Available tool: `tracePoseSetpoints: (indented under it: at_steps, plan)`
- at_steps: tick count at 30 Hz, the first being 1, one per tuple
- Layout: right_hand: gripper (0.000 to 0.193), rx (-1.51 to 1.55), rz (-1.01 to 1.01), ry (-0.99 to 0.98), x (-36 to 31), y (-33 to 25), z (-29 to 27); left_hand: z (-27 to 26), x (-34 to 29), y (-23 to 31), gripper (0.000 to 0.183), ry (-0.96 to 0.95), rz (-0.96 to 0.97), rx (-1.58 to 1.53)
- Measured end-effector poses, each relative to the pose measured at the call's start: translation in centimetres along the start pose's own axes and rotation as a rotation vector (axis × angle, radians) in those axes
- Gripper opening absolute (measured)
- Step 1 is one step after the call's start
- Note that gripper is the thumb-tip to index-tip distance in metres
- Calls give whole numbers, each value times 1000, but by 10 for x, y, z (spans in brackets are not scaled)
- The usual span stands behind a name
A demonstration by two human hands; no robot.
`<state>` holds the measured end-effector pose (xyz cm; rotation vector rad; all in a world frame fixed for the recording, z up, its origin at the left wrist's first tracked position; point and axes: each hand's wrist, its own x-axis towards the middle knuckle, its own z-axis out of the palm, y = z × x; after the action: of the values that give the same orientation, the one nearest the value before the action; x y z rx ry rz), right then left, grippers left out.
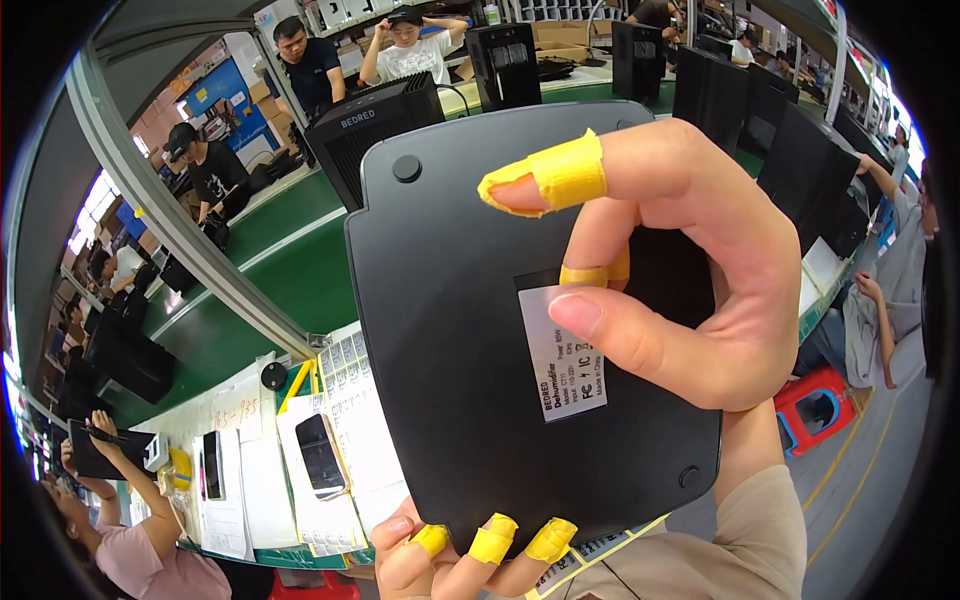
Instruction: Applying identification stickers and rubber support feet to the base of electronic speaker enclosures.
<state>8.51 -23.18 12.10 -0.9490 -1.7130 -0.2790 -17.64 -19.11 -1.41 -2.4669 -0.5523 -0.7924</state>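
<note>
Base [450, 300], black, fills centre of frame, underside toward us; round feet [407, 168] near its corners. Left hand [470, 570], lower edge of frame, grasps the base's bottom rim, yellow tape [492, 540] on the fingers. Right hand [755, 285], right of centre, bent round into a ring: index finger stretched across the base's upper part, thumb on the upper end of a silver label [562, 385]. Fingers behind the thumb half hidden; can't tell whether they pinch the label or merely press it. Lower left: phone [322, 455] on white sheets [375, 455]. Upper left: green belt [295, 260]. Right side: red-and-blue stool [820, 410] on floor. Co-worker in pink [165, 565], lower left.
</note>
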Motion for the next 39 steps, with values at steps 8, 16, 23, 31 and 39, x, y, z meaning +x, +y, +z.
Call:
tracePoseSetpoints:
  at_steps: [8, 16, 23, 31, 39]
  plan:
    - [40, -182, -71, -38, 9, -3, -1, -10, -3, -7, 26, -295, 149, 247]
    - [42, -526, -123, -64, 25, -8, -23, -4, 23, 13, 17, 144, -44, -205]
    - [37, -676, -5, 127, 16, 51, -38, 39, 53, -2, 32, 612, 30, 32]
    - [72, 168, 415, 201, -40, 76, -18, 68, 107, -17, 32, 683, 108, -162]
    - [64, 432, 381, 349, -26, 105, 36, 98, 114, 7, 29, 252, 457, -744]
